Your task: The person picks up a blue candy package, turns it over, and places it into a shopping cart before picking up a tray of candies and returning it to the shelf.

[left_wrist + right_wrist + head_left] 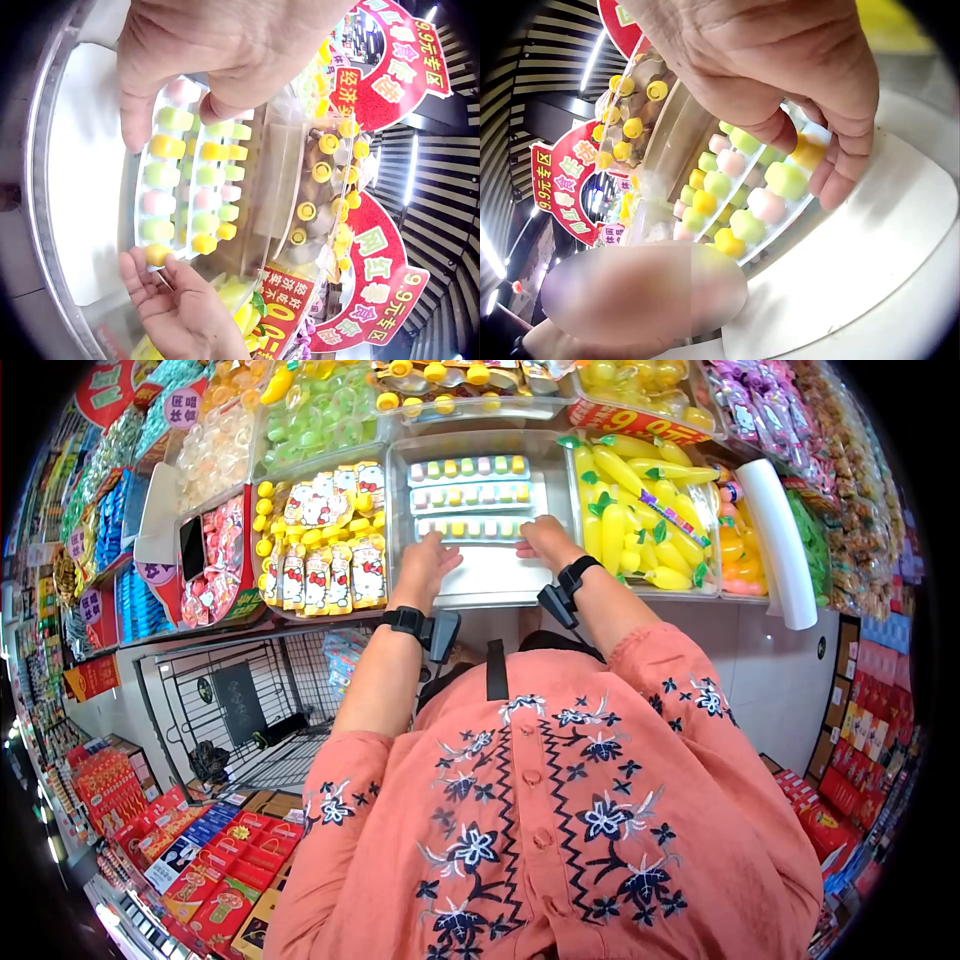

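Three long packs of pastel pink, green and yellow pieces lie in rows in a clear bin (400,480). Both hands are at the ends of the nearest pack (470,529). The left hand (425,567) has its thumb and fingers at the left end; the right hand (552,545) pinches the right end. In the left wrist view, the left hand (225,45) straddles the near pack (160,176), with the right hand (184,311) at its far end. The right wrist view shows the right hand (780,75) with thumb and fingers around an end yellow piece (808,152).
Yellow banana-shaped packs (640,510) fill the bin to the right, and cartoon-cat pouches (330,550) the one to the left. A white roll (785,545) stands further right. A phone (191,548) lies at the left. Below the shelf is a wire cart (240,700).
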The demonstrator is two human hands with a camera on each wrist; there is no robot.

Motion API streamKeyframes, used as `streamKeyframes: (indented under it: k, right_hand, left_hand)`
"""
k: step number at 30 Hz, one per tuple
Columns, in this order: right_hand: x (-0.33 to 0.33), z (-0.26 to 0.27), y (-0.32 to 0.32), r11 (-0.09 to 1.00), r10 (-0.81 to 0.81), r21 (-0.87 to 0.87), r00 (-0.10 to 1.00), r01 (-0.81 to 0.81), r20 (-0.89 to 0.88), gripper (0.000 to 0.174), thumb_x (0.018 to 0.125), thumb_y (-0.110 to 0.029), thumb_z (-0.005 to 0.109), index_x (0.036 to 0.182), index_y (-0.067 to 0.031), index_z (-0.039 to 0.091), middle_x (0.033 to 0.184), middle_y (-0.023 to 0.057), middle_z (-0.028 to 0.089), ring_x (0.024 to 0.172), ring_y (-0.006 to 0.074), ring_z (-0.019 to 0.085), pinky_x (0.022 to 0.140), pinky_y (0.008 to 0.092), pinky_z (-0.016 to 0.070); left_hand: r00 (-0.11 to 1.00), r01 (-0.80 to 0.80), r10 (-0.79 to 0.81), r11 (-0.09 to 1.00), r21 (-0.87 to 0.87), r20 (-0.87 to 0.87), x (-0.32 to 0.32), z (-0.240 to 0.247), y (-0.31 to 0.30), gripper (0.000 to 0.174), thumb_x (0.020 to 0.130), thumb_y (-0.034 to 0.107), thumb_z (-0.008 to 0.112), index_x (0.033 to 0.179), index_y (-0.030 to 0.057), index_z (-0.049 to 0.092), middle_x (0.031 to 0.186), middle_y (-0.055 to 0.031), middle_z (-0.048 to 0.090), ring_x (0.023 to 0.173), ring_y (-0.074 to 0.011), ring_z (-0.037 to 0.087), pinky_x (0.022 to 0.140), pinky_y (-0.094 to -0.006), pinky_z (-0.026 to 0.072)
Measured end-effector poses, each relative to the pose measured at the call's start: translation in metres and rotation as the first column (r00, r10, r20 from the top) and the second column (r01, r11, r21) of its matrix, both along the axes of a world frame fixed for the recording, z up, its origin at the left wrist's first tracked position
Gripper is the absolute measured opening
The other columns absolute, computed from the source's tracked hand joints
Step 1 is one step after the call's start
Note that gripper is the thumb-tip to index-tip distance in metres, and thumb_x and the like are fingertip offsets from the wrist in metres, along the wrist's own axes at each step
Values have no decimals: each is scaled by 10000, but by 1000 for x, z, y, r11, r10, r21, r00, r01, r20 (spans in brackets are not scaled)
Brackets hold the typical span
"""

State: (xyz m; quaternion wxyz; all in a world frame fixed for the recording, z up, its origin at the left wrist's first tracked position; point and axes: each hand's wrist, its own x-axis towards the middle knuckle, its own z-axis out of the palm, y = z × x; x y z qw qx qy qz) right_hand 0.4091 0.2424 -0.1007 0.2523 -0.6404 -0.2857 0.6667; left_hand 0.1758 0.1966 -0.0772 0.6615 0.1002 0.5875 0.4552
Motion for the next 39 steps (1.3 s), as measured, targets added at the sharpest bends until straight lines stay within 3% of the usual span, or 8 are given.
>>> streamKeyframes:
  k: [2, 8, 11, 17, 20, 32, 35, 39]
  right_hand:
    - [2, 0, 1, 1000, 12, -3, 1000, -12, -15, 452, 911, -101, 549, 1266, 143, 411, 1134, 211, 547, 909, 295, 642, 740, 381, 594]
    - [-2, 2, 3, 1000, 22, 12, 995, -23, 94, 521, 911, -107, 558, 1339, 144, 396, 1083, 200, 582, 866, 268, 650, 712, 360, 593]
    - [-6, 3, 5, 993, 47, 96, 968, -72, 247, 316, 881, -99, 541, 1112, 115, 564, 966, 223, 664, 739, 279, 694, 624, 351, 593]
    - [-5, 5, 12, 982, 167, 20, 917, -187, 361, 300, 899, -164, 540, 1038, 97, 586, 811, 193, 682, 661, 283, 696, 613, 351, 575]
    - [-3, -1, 12, 980, 162, 51, 916, -194, 366, 305, 917, -185, 548, 1038, 92, 587, 819, 188, 685, 662, 277, 696, 606, 351, 575]
    - [-4, 8, 10, 980, 162, 42, 909, -193, 385, 317, 953, -222, 569, 1032, 84, 594, 847, 190, 698, 682, 266, 709, 602, 339, 582]
    - [0, 9, 13, 971, 215, 18, 906, -238, 365, 382, 969, -199, 546, 1185, 117, 543, 914, 217, 681, 714, 266, 692, 604, 331, 573]
    - [-2, 19, 12, 972, 220, 8, 915, -236, 339, 401, 966, -211, 552, 1169, 134, 538, 934, 224, 677, 720, 277, 693, 609, 334, 575]
  left_hand:
    - [1000, -4, 4, 1000, -26, 2, 0, -3, -1, 558, 957, 177, 559, 1315, -198, 352, 1266, -304, 453, 1081, -406, 596, 840, -425, 607]
    - [999, 38, -39, 998, -58, -17, 0, -3, -3, 579, 952, 185, 569, 1320, -200, 342, 1257, -306, 448, 1058, -393, 604, 837, -422, 607]
    - [999, 44, -45, 998, -47, -19, -1, -4, -4, 590, 952, 190, 567, 1324, -204, 334, 1259, -312, 445, 1046, -390, 607, 839, -418, 607]
    - [996, 84, -85, 995, -52, -7, -2, -2, -4, 588, 956, 194, 558, 1308, -222, 337, 1281, -331, 438, 1091, -399, 604, 862, -409, 603]
    - [994, 101, -100, 994, -34, 37, -4, -5, -4, 661, 972, 179, 548, 1418, -182, 220, 1433, -424, 277, 1153, -446, 573, 904, -428, 587]
    - [991, 113, -111, 994, -16, 69, -1, 8, -8, 662, 973, 167, 541, 1421, -184, 204, 1437, -399, 299, 1179, -441, 563, 938, -427, 573]
    - [990, 134, -133, 991, -27, 39, 0, 17, -9, 671, 969, 180, 552, 1419, -182, 210, 1423, -383, 332, 1177, -434, 567, 931, -430, 573]
    - [983, 186, -185, 982, -22, 12, -3, 21, -13, 659, 960, 199, 575, 1404, -176, 262, 1392, -360, 382, 1168, -424, 576, 920, -429, 572]
